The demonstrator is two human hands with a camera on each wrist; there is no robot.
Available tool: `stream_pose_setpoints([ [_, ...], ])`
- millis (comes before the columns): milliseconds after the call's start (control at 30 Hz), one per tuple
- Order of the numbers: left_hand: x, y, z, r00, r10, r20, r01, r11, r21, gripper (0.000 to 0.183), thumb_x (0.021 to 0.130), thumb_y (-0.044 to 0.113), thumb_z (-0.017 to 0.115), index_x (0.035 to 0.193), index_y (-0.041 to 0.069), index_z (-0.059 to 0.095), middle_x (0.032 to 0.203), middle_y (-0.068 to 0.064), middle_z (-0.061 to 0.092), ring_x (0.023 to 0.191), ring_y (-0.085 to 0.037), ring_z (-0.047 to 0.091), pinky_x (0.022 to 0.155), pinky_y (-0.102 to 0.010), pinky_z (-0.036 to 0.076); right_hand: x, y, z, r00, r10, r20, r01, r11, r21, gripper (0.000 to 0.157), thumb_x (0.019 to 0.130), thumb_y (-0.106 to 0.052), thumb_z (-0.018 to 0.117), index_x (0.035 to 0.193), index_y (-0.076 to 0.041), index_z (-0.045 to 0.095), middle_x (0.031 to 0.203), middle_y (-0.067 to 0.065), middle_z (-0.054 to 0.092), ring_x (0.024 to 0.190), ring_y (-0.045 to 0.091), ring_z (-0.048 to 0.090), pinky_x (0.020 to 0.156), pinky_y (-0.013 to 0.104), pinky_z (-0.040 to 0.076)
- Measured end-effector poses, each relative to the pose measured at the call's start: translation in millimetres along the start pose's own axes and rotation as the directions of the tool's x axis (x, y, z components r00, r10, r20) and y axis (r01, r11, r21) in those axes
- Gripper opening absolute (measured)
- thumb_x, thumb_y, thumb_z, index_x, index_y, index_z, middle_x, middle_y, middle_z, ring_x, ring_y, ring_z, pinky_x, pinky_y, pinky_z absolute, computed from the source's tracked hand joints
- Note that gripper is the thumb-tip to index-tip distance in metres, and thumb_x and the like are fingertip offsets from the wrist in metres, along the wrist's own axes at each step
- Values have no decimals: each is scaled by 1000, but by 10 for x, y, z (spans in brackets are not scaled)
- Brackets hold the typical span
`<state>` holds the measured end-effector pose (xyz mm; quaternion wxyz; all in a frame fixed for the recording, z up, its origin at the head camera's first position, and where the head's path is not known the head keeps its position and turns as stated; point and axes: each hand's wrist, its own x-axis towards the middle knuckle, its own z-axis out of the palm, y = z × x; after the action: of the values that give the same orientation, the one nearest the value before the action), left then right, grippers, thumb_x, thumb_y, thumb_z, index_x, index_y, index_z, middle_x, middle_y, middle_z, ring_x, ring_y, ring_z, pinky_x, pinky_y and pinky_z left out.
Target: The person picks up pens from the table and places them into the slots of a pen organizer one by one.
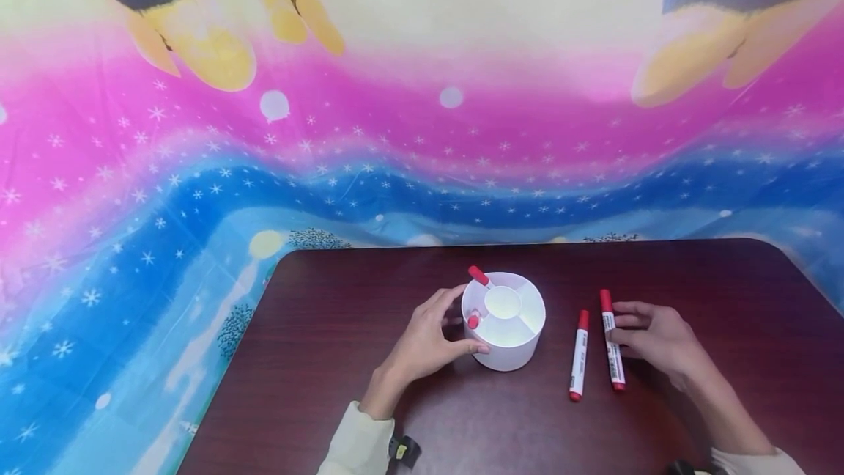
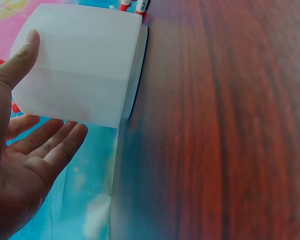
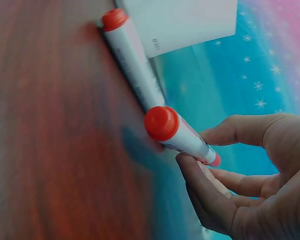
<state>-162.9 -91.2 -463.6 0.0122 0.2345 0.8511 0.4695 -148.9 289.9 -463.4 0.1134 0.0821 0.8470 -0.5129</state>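
The background is filled by a printed cloth point(image 1: 422, 130), patterned with snowflakes on pink and blue. In front of it a dark reddish-brown table point(image 1: 330, 299) is seen. Both forearms are covered by pale sleeves point(image 1: 359, 438), and a black device point(image 1: 405, 451) is worn at the left wrist. The left hand point(image 1: 428, 336) is set around the left side of a white round container point(image 1: 508, 356); its thumb is laid on the near wall, while its fingers are spread apart towards the far left side. The container is stood upright near the middle of the table and is divided inside around a round central well. By the right hand point(image 1: 659, 343), a red-and-white marker point(image 1: 616, 365) is pinched between thumb and fingers, right of the container; whether it is lifted off the table cannot be told. Between it and the container, a second marker point(image 1: 579, 358) is left lying on the table. Inside the container, at its left, two red-ended markers point(image 1: 478, 275) are held, one of them tilted over the rim.
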Motion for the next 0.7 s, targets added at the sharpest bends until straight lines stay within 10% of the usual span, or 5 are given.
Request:
stream_pose_setpoints([
  [700, -2, 2, 9, 1000, -7, -2, 7, 1000, 9, 95, 78, 37, 99, 159, 26, 51, 135, 4, 65, 125, -14, 68, 101, -25, 61, -98, -308, 73, 993, -110, 47, 104, 987, 122, 74, 99, -8, 75, 158, 12, 35, 142, 35, 55, 96, 9, 75, 87, 39, 68],
])
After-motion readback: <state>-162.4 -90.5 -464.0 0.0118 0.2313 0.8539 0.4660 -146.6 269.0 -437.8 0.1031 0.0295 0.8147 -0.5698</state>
